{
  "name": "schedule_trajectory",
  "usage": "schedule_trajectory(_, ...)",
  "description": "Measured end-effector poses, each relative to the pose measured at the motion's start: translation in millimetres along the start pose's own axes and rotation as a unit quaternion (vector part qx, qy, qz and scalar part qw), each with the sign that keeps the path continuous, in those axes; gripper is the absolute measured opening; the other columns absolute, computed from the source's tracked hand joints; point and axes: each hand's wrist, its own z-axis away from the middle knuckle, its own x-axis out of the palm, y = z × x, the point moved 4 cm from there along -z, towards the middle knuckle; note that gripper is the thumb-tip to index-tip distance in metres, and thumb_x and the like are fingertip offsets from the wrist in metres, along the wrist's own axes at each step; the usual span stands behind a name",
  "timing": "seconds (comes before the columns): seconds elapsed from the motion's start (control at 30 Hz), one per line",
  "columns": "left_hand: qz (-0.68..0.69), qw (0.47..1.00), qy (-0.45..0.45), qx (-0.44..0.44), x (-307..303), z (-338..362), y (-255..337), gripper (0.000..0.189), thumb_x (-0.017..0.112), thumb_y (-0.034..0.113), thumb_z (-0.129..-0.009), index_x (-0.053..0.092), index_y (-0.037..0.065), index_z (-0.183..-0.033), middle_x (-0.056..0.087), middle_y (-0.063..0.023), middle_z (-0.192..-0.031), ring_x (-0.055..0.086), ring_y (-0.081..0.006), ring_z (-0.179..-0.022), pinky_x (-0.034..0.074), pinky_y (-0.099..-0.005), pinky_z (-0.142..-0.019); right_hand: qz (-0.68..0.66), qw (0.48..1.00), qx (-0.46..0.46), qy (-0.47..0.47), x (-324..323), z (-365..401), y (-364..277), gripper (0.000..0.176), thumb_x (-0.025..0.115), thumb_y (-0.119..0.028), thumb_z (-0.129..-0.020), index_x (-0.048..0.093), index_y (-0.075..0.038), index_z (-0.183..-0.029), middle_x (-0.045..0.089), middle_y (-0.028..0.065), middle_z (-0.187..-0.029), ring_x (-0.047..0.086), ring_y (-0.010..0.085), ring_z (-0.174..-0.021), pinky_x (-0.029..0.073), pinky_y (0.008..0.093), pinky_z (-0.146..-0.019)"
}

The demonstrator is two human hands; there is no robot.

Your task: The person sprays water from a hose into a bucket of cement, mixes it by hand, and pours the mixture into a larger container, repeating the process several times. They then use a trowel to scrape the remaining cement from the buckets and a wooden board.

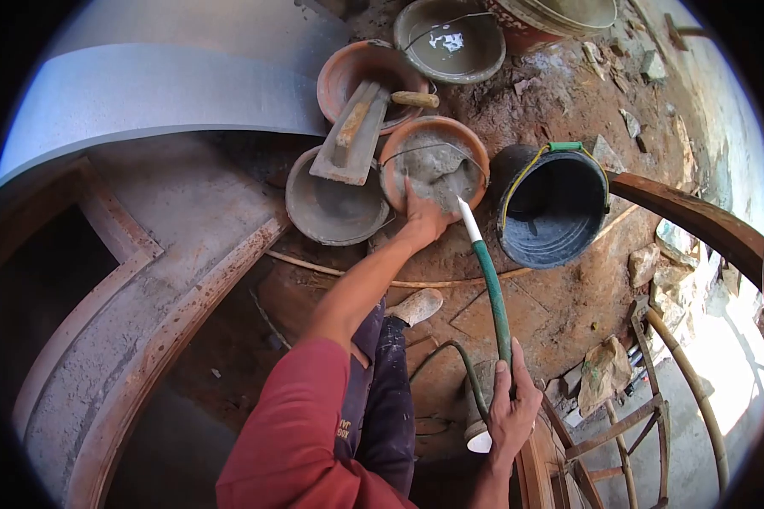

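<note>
My right hand [514, 407] is closed around a green hose [497, 297] with a white pipe end [469, 219]. Water runs from that end into an orange-rimmed bucket [481, 161] of wet grey mortar [429, 159]. At the bucket's near rim, my left hand [424, 216] reaches over the mortar with its visible fingers apart; some fingertips are hidden. Left of it stands a grey mortar-coated bucket [335, 208]. A plastering float [348, 136] and a wooden-handled trowel [412, 99] lie across that bucket and a reddish bucket [335, 76] behind.
To the right stands a black bucket [552, 220] with a green-gripped handle. Farther back are a bucket of liquid [450, 51] and a large red-and-white pail [526, 25]. Rubble [645, 263] and a wooden frame [615, 433] lie right. A metal sheet [170, 89] curves at upper left.
</note>
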Motion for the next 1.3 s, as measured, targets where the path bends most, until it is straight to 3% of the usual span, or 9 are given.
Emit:
schedule_trajectory(0.1, 0.152, 0.985, -0.033, 0.07, 12, 30, -6, 0.041, 0.055, 0.038, -0.098, 0.072, 0.004, -0.113, 0.068, -0.0171, -0.119, 0.057, -0.0343, -0.123, 0.024, -0.0645, -0.111, -0.011, 1.0, -0.012, 0.013, 3, 1, 1, 0.039, 0.059, -0.014, -0.097, 0.06, -0.001, -0.133, 0.067, 0.017, -0.079, 0.05, 0.009, -0.066, 0.045, 0.029, -0.06)
schedule_trajectory(0.17, 0.23, 0.904, 0.314, 0.178, 75, 8, -14, 0.035, 0.061, 0.029, -0.092, 0.068, 0.002, -0.114, 0.067, -0.0173, -0.115, 0.061, -0.0328, -0.113, 0.032, -0.0602, -0.107, -0.015, 0.999, -0.025, 0.024, 3, 2, -2, 0.039, 0.059, -0.013, -0.097, 0.06, -0.001, -0.133, 0.068, 0.019, -0.081, 0.052, 0.0092, -0.068, 0.046, 0.029, -0.063)
schedule_trajectory(0.27, 0.105, 0.898, 0.401, 0.146, 93, -16, -33, 0.02, 0.059, 0.018, -0.089, 0.069, 0.005, -0.101, 0.066, -0.0129, -0.098, 0.062, -0.0299, -0.103, 0.033, -0.0538, -0.108, -0.024, 0.999, -0.028, 0.028, 1, 5, -5, 0.039, 0.059, -0.012, -0.096, 0.059, 0.0, -0.134, 0.068, 0.0191, -0.082, 0.055, 0.0094, -0.071, 0.048, 0.0293, -0.067)
schedule_trajectory(0.5, 0.19, 0.842, 0.46, 0.206, 26, 16, -28, 0.017, 0.058, 0.005, -0.084, 0.069, 0.008, -0.095, 0.067, -0.0068, -0.092, 0.063, -0.0246, -0.097, 0.035, -0.0535, -0.102, -0.034, 0.998, -0.036, 0.034, -9, 18, -6, 0.039, 0.06, -0.01, -0.095, 0.06, 0.0, -0.133, 0.064, 0.0161, -0.074, 0.052, 0.0085, -0.067, 0.046, 0.0277, -0.063)
schedule_trajectory(0.67, 0.265, 0.816, 0.489, 0.158, -7, 41, -25, 0.017, 0.06, 0.001, -0.08, 0.072, 0.011, -0.088, 0.069, -0.0023, -0.083, 0.064, -0.0223, -0.094, 0.031, -0.0533, -0.095, -0.055, 0.996, -0.043, 0.046, -12, 17, -10, 0.039, 0.06, -0.009, -0.094, 0.06, 0.0, -0.132, 0.057, 0.0115, -0.065, 0.046, 0.0082, -0.06, 0.043, 0.027, -0.057)
schedule_trajectory(0.9, 0.293, 0.811, 0.471, 0.185, -76, 67, -42, 0.02, 0.061, 0.003, -0.08, 0.074, 0.013, -0.091, 0.07, -0.0047, -0.084, 0.062, -0.0251, -0.092, 0.031, -0.0535, -0.087, -0.076, 0.995, -0.031, 0.055, -23, 19, -25, 0.039, 0.06, -0.01, -0.094, 0.06, 0.0, -0.132, 0.055, 0.0102, -0.065, 0.045, 0.0083, -0.059, 0.042, 0.0273, -0.056)
schedule_trajectory(1.07, 0.328, 0.884, 0.273, 0.19, -116, 66, -46, 0.029, 0.075, 0.011, -0.075, 0.075, 0.009, -0.104, 0.072, -0.011, -0.083, 0.064, -0.0328, -0.079, 0.035, -0.0445, -0.076, -0.096, 0.992, -0.027, 0.072, -36, 21, -34, 0.039, 0.06, -0.011, -0.095, 0.061, -0.002, -0.133, 0.055, 0.009, -0.066, 0.045, 0.0084, -0.06, 0.042, 0.0279, -0.056)
schedule_trajectory(1.1, 0.329, 0.886, 0.259, 0.198, -117, 61, -47, 0.037, 0.08, 0.016, -0.075, 0.074, 0.008, -0.11, 0.073, -0.0145, -0.087, 0.066, -0.0321, -0.076, 0.043, -0.0422, -0.073, -0.106, 0.992, -0.008, 0.066, -38, 22, -33, 0.038, 0.06, -0.012, -0.096, 0.061, -0.002, -0.133, 0.055, 0.0086, -0.067, 0.045, 0.0085, -0.06, 0.041, 0.0279, -0.056)
schedule_trajectory(1.3, 0.478, 0.839, 0.135, 0.224, -119, 38, -60, 0.042, 0.083, 0.021, -0.076, 0.073, 0.008, -0.115, 0.075, -0.0128, -0.101, 0.067, -0.0191, -0.089, 0.05, -0.0354, -0.081, -0.149, 0.986, 0.013, 0.069, -46, 31, -27, 0.038, 0.06, -0.015, -0.097, 0.06, -0.002, -0.133, 0.055, 0.004, -0.07, 0.046, 0.0086, -0.063, 0.04, 0.0278, -0.058)
